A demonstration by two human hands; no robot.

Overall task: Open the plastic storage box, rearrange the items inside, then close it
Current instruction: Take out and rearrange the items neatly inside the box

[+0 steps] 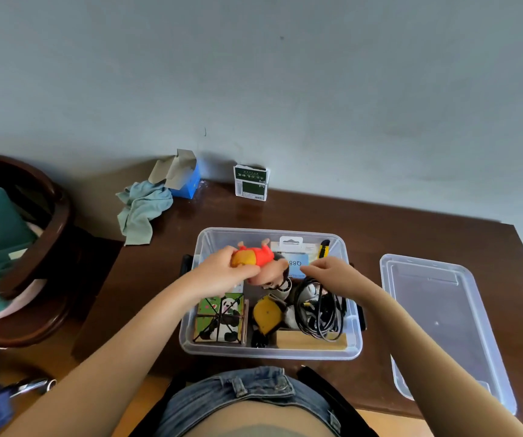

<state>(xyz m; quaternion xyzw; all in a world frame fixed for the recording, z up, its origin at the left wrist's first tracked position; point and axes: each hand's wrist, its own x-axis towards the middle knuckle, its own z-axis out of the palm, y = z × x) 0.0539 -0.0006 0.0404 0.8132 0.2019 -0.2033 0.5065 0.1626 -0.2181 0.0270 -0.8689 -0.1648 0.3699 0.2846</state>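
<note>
From the head view, the left hand (pixel 222 272) grips a red-shirted doll (pixel 258 263) above the open storage box (pixel 269 350) mid-bench while the right hand (pixel 332 272), loosely curled, hovers over the black cables (pixel 320 313), which may snag and drag.

Storage box (pixel 353 340): clear plastic; lid (pixel 442 316), well right of the right hand (pixel 332 274), likewise clear. Doll (pixel 255 257) in the left hand (pixel 222 272): red top, yellow shorts, dark hair. Cube (pixel 220 318) below the left hand: green and white panda print. Cables (pixel 320 313) under the right hand: black. Tape measure (pixel 268 313) between: yellow. Table (pixel 379 228): dark brown. Cloth (pixel 142 209) beyond the left hand: pale teal.
</note>
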